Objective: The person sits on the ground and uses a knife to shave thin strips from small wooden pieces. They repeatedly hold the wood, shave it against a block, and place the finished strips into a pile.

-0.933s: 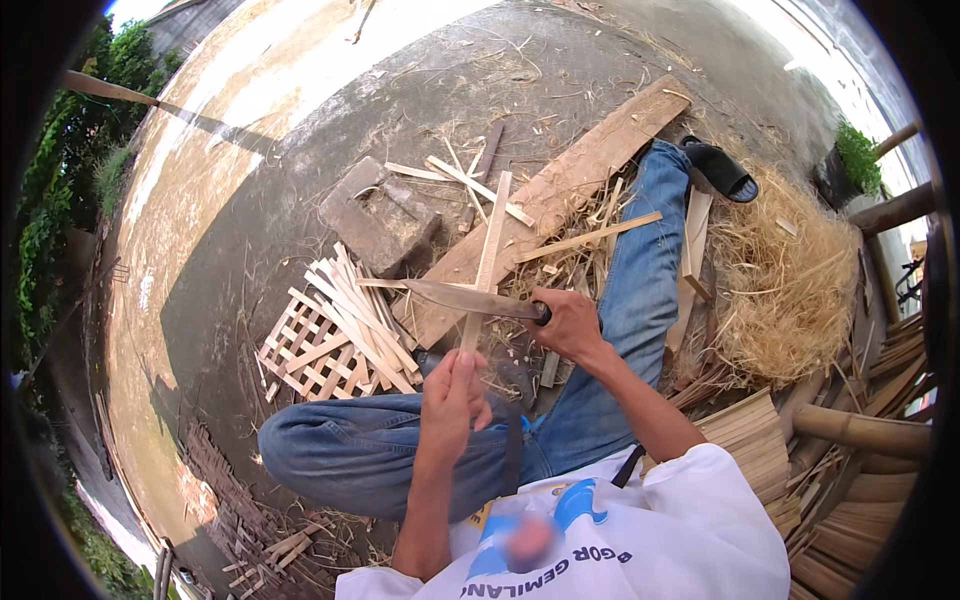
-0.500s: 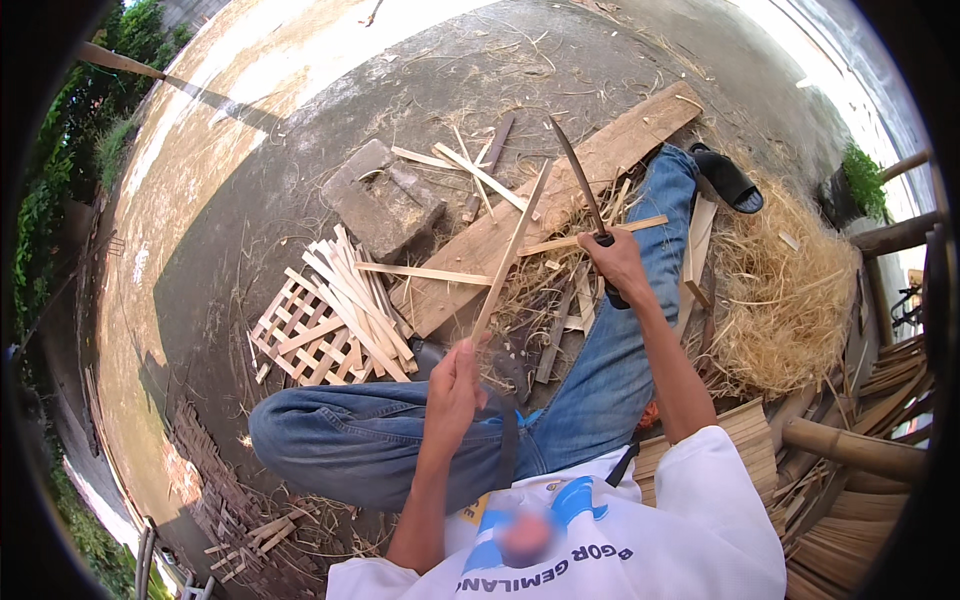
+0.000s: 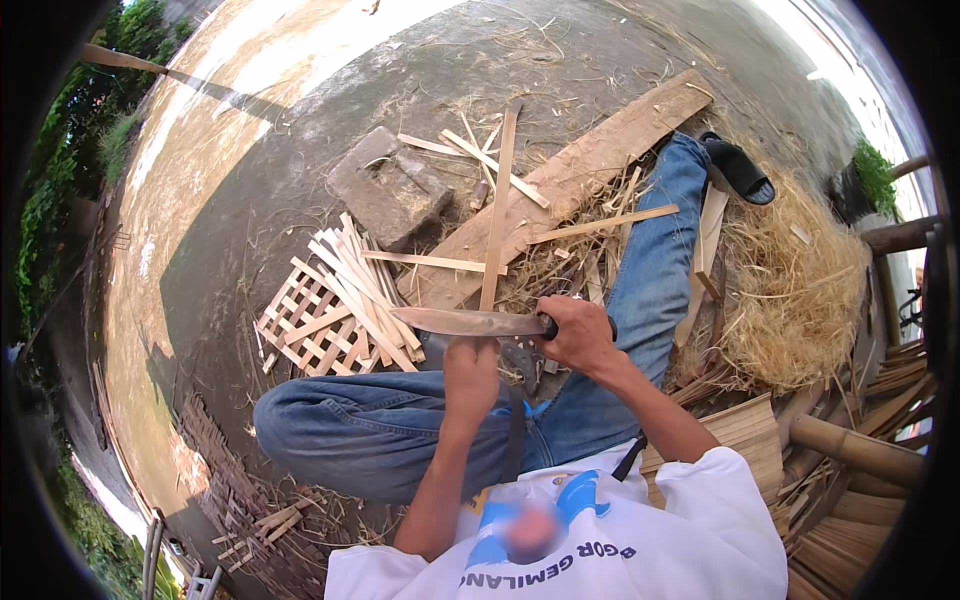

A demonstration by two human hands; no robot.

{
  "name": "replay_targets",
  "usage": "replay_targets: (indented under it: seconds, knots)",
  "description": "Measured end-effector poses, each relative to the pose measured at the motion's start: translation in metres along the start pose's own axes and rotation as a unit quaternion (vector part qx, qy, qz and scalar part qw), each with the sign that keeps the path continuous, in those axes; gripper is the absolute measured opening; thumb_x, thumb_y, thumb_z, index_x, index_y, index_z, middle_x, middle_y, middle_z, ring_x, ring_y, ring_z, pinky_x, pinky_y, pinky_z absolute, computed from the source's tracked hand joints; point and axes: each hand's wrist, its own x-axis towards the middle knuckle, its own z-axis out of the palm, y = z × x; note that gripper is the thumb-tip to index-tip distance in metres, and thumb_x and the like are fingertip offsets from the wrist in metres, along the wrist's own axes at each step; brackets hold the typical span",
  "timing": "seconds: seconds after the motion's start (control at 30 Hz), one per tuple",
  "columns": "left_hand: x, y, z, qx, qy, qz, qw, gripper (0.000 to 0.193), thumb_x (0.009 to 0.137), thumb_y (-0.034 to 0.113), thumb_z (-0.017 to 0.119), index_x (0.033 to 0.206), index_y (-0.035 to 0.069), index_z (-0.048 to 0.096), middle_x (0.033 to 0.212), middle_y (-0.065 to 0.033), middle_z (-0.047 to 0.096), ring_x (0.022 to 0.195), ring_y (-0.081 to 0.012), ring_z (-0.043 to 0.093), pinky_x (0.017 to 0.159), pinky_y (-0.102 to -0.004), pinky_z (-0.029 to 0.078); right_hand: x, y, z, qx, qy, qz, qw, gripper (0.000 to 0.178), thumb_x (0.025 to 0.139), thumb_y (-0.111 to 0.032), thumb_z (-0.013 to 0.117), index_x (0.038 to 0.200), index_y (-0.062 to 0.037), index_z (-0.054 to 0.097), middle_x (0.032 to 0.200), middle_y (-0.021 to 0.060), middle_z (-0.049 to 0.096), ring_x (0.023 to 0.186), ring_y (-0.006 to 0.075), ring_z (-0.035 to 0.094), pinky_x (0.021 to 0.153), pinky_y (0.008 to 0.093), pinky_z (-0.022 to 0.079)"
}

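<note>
My left hand (image 3: 470,372) is closed round the near end of a flat bamboo strip (image 3: 499,205), which stretches away from me over a wooden plank (image 3: 595,150). In my right hand (image 3: 580,336) is the dark handle of a large knife (image 3: 470,321). Its broad blade lies crosswise over the strip, just beyond my left fist, with the tip pointing left. Whether the edge touches the strip I cannot tell. The blade hides part of the strip and of my left fingers.
Left of the plank are a stone block (image 3: 390,185), a stack of pale strips (image 3: 360,290) and a woven lattice (image 3: 305,315). Loose strips cross the plank. A heap of shavings (image 3: 795,300) lies right of my outstretched leg, near a black sandal (image 3: 738,168). Bamboo poles (image 3: 855,450) are at the right.
The knife has come down from pointing away to lying crosswise over the strip. My right hand moved nearer and left. The strip has turned to point more straight ahead.
</note>
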Motion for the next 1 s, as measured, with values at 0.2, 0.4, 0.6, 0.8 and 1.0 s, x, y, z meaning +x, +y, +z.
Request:
replay_targets:
  seconds: [0.2, 0.4, 0.6, 0.8, 1.0]
  knots:
    - [0.002, -0.007, -0.013, 0.031, -0.01, 0.016, 0.999, 0.027, 0.105, 0.018, 0.051, 0.098, -0.002, 0.066, 0.078, -0.0094, 0.062, 0.068, -0.0187, 0.054, 0.063, -0.0348, 0.042, 0.017, 0.005, 0.004, -0.038, -0.014, -0.004, 0.999, 0.023, 0.071, -0.023, 0.078, 0.086, -0.0088, 0.066, 0.077, 0.014, 0.066, 0.075, 0.0368, 0.067, 0.065, 0.0471, 0.053]
    - [-0.039, 0.022, -0.032, -0.044, -0.102, -0.109, 0.988, 0.033, 0.111, 0.028, 0.047, 0.093, 0.003, 0.06, 0.068, 0.0037, 0.041, 0.06, -0.0058, 0.035, 0.053, -0.026, 0.03, 0.079, 0.109, -0.014, -0.039, -0.029, 0.323, 0.945, 0.032, 0.084, -0.039, 0.07, 0.089, -0.0077, 0.074, 0.08, 0.0162, 0.073, 0.081, 0.0379, 0.071, 0.072, 0.051, 0.055]
    - [-0.017, -0.003, -0.022, -0.123, -0.058, -0.124, 0.983, 0.031, 0.112, 0.029, 0.047, 0.096, 0.005, 0.059, 0.066, 0.0097, 0.034, 0.052, -0.0008, 0.027, 0.044, -0.0221, 0.021, 0.049, 0.042, -0.027, -0.071, -0.013, 0.15, 0.986, 0.025, 0.084, -0.034, 0.07, 0.084, -0.0089, 0.072, 0.075, 0.0159, 0.07, 0.072, 0.0372, 0.07, 0.067, 0.0489, 0.054]
    - [-0.025, 0.03, -0.03, -0.145, -0.117, -0.141, 0.972, 0.028, 0.112, 0.027, 0.048, 0.097, 0.006, 0.057, 0.065, 0.0091, 0.034, 0.051, -0.0006, 0.027, 0.043, -0.022, 0.021, 0.034, 0.015, 0.001, 0.018, -0.041, 0.143, 0.989, 0.025, 0.083, -0.031, 0.071, 0.08, -0.0065, 0.069, 0.072, 0.0168, 0.068, 0.07, 0.0394, 0.068, 0.066, 0.0469, 0.054]
    - [-0.048, 0.027, -0.04, -0.178, -0.157, -0.195, 0.952, 0.028, 0.112, 0.029, 0.048, 0.1, 0.006, 0.058, 0.065, 0.008, 0.035, 0.049, -0.0012, 0.027, 0.042, -0.0223, 0.021, 0.083, 0.131, -0.014, -0.017, -0.024, 0.284, 0.958, 0.041, 0.084, -0.041, 0.072, 0.096, -0.0023, 0.076, 0.082, 0.0197, 0.075, 0.079, 0.0377, 0.072, 0.074, 0.0466, 0.056]
